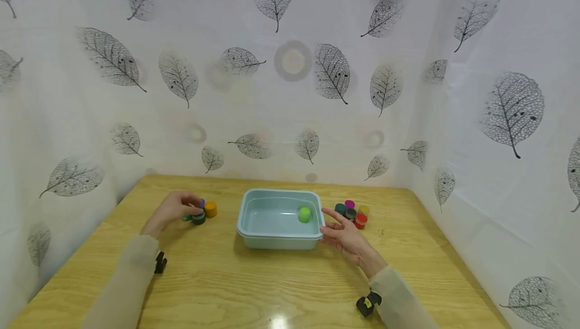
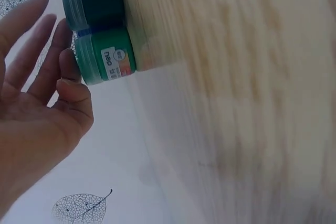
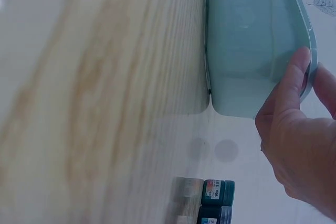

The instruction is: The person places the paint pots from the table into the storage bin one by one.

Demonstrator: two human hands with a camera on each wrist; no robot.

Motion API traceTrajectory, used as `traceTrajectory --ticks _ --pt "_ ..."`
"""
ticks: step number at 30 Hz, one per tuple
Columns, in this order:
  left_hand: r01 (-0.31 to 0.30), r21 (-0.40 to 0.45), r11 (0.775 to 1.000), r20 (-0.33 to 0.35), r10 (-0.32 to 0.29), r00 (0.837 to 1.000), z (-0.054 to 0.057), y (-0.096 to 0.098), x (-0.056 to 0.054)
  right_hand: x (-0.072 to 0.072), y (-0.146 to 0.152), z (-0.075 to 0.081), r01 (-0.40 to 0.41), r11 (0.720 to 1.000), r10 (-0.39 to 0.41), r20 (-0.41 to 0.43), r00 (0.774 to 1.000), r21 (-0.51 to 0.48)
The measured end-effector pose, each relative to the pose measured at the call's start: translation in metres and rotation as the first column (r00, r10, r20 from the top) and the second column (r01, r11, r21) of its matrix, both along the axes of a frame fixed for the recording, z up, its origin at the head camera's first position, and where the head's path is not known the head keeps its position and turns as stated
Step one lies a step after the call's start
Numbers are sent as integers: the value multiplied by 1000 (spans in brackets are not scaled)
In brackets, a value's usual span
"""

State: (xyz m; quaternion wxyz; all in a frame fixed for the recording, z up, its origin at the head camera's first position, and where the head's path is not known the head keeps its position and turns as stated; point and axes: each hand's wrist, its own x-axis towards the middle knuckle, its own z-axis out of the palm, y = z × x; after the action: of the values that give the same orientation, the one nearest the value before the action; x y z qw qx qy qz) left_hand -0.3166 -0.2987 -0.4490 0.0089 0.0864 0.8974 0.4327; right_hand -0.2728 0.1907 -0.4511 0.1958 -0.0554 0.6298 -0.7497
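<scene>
at the left of the counter point(image 1: 217, 283), the left hand point(image 1: 177, 207) reaches over the dark jar point(image 2: 102, 1) and the green jar point(image 2: 114, 56), its fingers loosely bent beside them; whether they touch cannot be told. the orange jar point(image 1: 210, 210) stands just to the right. mid-counter, the right hand point(image 1: 348, 241) grips the right side of the tub point(image 1: 276, 243), and the lime jar point(image 1: 304, 215) sits inside near that end; the red jar point(image 1: 360, 222) is farther right. to pick well, close thumb and fingers squarely round one jar — not two — and lift straight up, clear of its neighbours, with the right hand just steadying the tub.
</scene>
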Motion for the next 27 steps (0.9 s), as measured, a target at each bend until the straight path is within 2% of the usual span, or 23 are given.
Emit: traceTrajectory --ticks 4,10,18,27 --pt "73 -47 996 -18 -73 997 2 -3 1 -1 1 -1 5 1000 -5 -1 1000 4" --pt "128 -111 985 -20 -131 991 1 -5 2 -2 2 -2 -1 1000 1 0 1000 3" --pt "144 -127 981 33 -141 990 -2 -4 2 -2 2 -3 -7 1000 7 -7 1000 -2" --pt "122 -89 989 -7 -123 992 2 -3 3 -2 2 -3 -5 1000 5 -5 1000 -1"
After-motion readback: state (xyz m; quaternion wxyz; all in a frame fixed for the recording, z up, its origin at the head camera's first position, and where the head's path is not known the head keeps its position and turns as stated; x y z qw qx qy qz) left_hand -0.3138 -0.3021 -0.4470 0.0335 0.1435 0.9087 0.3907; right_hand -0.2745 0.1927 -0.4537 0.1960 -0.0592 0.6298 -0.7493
